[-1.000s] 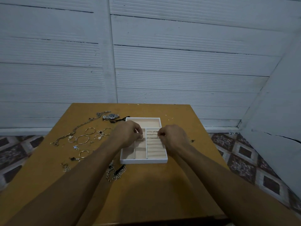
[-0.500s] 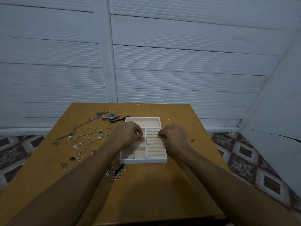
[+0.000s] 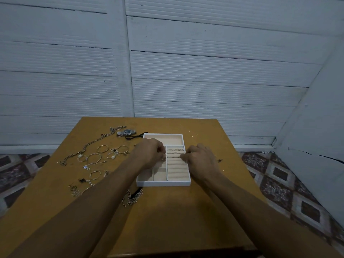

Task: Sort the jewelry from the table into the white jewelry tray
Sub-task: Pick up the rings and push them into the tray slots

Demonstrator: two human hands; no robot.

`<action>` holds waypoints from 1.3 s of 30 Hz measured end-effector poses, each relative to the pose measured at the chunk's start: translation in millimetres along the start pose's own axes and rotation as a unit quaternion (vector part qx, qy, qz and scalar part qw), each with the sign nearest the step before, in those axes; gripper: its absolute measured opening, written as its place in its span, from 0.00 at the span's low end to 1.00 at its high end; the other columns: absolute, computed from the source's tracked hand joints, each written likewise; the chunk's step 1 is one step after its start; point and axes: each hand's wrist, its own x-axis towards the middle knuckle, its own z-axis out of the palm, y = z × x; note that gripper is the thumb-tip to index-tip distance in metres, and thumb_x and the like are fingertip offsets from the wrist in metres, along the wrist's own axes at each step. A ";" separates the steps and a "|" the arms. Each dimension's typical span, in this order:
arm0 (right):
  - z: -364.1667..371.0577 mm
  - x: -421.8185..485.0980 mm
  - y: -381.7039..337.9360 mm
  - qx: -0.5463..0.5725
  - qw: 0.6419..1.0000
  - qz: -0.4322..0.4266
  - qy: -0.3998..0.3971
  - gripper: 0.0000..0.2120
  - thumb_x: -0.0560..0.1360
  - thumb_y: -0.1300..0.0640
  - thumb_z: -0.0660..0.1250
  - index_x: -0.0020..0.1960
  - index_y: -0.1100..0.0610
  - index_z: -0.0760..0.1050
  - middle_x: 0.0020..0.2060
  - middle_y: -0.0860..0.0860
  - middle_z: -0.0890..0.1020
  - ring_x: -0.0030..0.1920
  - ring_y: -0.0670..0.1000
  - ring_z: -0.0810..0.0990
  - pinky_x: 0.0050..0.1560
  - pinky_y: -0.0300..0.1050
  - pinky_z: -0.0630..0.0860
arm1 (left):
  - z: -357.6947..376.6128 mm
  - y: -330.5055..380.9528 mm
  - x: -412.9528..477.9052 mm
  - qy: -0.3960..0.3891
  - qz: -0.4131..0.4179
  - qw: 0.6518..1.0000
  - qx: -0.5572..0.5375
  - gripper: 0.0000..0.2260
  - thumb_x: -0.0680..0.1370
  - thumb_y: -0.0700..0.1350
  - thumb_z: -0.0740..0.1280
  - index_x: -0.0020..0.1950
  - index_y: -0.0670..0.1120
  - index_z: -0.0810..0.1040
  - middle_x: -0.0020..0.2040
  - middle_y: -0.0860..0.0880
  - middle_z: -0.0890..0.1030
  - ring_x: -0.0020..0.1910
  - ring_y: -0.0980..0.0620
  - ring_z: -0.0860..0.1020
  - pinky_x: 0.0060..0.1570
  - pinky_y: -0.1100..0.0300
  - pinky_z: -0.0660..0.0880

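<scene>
Now | left hand [image 3: 149, 153] pinches ring [image 3: 163, 157] | right hand [image 3: 201, 160] curled over tray [image 3: 163, 183]

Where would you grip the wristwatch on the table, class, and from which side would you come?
Pinch the wristwatch across its round case, near and far edges, coming from above. It lies flat, dial up, band running left. A black cord on its right and a chain on its left probably make sideways approaches awkward.

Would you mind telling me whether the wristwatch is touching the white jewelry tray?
Apart. The head view shows a strip of bare table between the wristwatch and the white jewelry tray.
</scene>
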 end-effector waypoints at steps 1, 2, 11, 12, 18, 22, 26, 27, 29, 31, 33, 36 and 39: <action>-0.2 0.0 -0.1 0.003 1.000 0.003 0.001 0.16 0.80 0.50 0.61 0.66 0.46 0.76 0.59 0.49 0.79 0.56 0.53 0.73 0.51 0.48 0.67 | 0.2 0.5 -0.1 0.002 0.003 1.000 0.002 0.05 0.76 0.47 0.70 0.48 0.51 0.84 0.45 0.53 0.84 0.43 0.55 0.78 0.37 0.62 0.71; -0.1 0.2 0.0 0.007 1.000 0.006 0.001 0.15 0.80 0.50 0.61 0.66 0.46 0.76 0.58 0.49 0.79 0.56 0.53 0.73 0.51 0.47 0.67 | 0.7 1.1 0.2 0.004 0.005 1.000 0.002 0.04 0.75 0.47 0.70 0.47 0.51 0.84 0.44 0.53 0.84 0.43 0.55 0.79 0.38 0.61 0.72; 2.4 -3.3 5.9 0.074 0.996 0.048 0.008 0.14 0.78 0.51 0.62 0.62 0.47 0.78 0.52 0.50 0.82 0.53 0.54 0.75 0.51 0.49 0.72 | 6.7 8.5 3.7 0.013 0.014 1.000 0.011 0.04 0.75 0.49 0.69 0.46 0.53 0.83 0.43 0.54 0.83 0.43 0.55 0.79 0.45 0.52 0.79; 2.6 -4.5 7.1 0.084 0.995 0.054 0.013 0.13 0.78 0.52 0.62 0.61 0.47 0.78 0.52 0.50 0.82 0.52 0.53 0.76 0.51 0.49 0.72 | 7.1 9.1 3.4 0.014 0.014 1.000 0.012 0.04 0.75 0.49 0.69 0.46 0.53 0.83 0.43 0.54 0.83 0.44 0.55 0.79 0.46 0.52 0.79; -3.7 -15.1 17.6 0.132 0.986 0.099 0.037 0.14 0.80 0.54 0.60 0.62 0.50 0.78 0.56 0.49 0.82 0.57 0.52 0.76 0.57 0.50 0.74 | 18.6 15.4 -0.4 0.034 0.029 0.998 0.032 0.05 0.76 0.48 0.67 0.47 0.52 0.84 0.45 0.54 0.83 0.45 0.54 0.79 0.37 0.60 0.73; -7.4 -25.9 37.3 0.138 0.979 0.145 0.049 0.15 0.79 0.58 0.61 0.63 0.51 0.78 0.57 0.48 0.81 0.57 0.50 0.76 0.57 0.46 0.74 | 26.0 15.3 -2.4 0.029 0.030 0.999 0.025 0.06 0.77 0.47 0.67 0.48 0.51 0.84 0.45 0.52 0.84 0.45 0.53 0.79 0.41 0.58 0.76; -7.1 -35.3 60.1 0.150 0.968 0.196 0.048 0.15 0.79 0.59 0.60 0.62 0.51 0.79 0.57 0.48 0.81 0.57 0.51 0.77 0.56 0.47 0.74 | 24.1 14.5 -2.3 0.034 0.063 0.994 0.079 0.09 0.79 0.47 0.65 0.54 0.52 0.83 0.51 0.51 0.82 0.52 0.51 0.77 0.45 0.57 0.74; -6.8 -37.3 63.8 0.153 0.965 0.206 0.047 0.15 0.78 0.59 0.59 0.61 0.51 0.79 0.57 0.49 0.81 0.57 0.52 0.77 0.57 0.49 0.75 | 23.4 15.4 -3.0 0.032 0.081 0.991 0.106 0.10 0.80 0.47 0.64 0.57 0.52 0.83 0.53 0.51 0.81 0.55 0.51 0.76 0.43 0.58 0.71; -6.7 -39.8 67.7 0.159 0.961 0.220 0.048 0.16 0.78 0.59 0.59 0.61 0.51 0.78 0.57 0.49 0.81 0.57 0.52 0.77 0.58 0.52 0.76 | 20.8 17.9 -6.8 0.029 0.114 0.982 0.151 0.11 0.80 0.46 0.63 0.60 0.52 0.81 0.55 0.51 0.79 0.58 0.51 0.74 0.41 0.59 0.67; -6.2 -41.3 70.2 0.163 0.958 0.231 0.047 0.16 0.78 0.60 0.59 0.61 0.51 0.78 0.57 0.49 0.81 0.58 0.52 0.76 0.59 0.53 0.75 | 18.9 20.1 -12.1 0.027 0.130 0.973 0.186 0.13 0.79 0.45 0.65 0.62 0.52 0.79 0.57 0.52 0.77 0.59 0.51 0.73 0.41 0.59 0.66; -4.8 -43.1 72.0 0.164 0.957 0.238 0.042 0.15 0.79 0.59 0.59 0.62 0.52 0.78 0.58 0.50 0.81 0.58 0.53 0.76 0.60 0.52 0.75 | 18.7 21.1 -15.9 0.022 0.136 0.965 0.223 0.15 0.75 0.44 0.68 0.62 0.52 0.79 0.58 0.52 0.76 0.58 0.51 0.72 0.42 0.59 0.69; -4.2 -46.1 73.5 0.159 0.958 0.236 0.035 0.15 0.79 0.59 0.59 0.61 0.53 0.79 0.58 0.51 0.81 0.58 0.53 0.77 0.60 0.51 0.75 | 19.6 20.9 -15.8 0.006 0.142 0.953 0.267 0.17 0.72 0.45 0.70 0.60 0.52 0.80 0.57 0.52 0.75 0.56 0.51 0.72 0.45 0.57 0.73; -6.2 -46.6 73.3 0.161 0.957 0.239 0.029 0.14 0.78 0.57 0.61 0.59 0.55 0.80 0.55 0.51 0.83 0.54 0.52 0.79 0.55 0.49 0.77 | 21.6 20.4 -14.5 0.003 0.150 0.946 0.287 0.17 0.71 0.46 0.71 0.60 0.52 0.80 0.56 0.52 0.75 0.54 0.51 0.71 0.46 0.58 0.73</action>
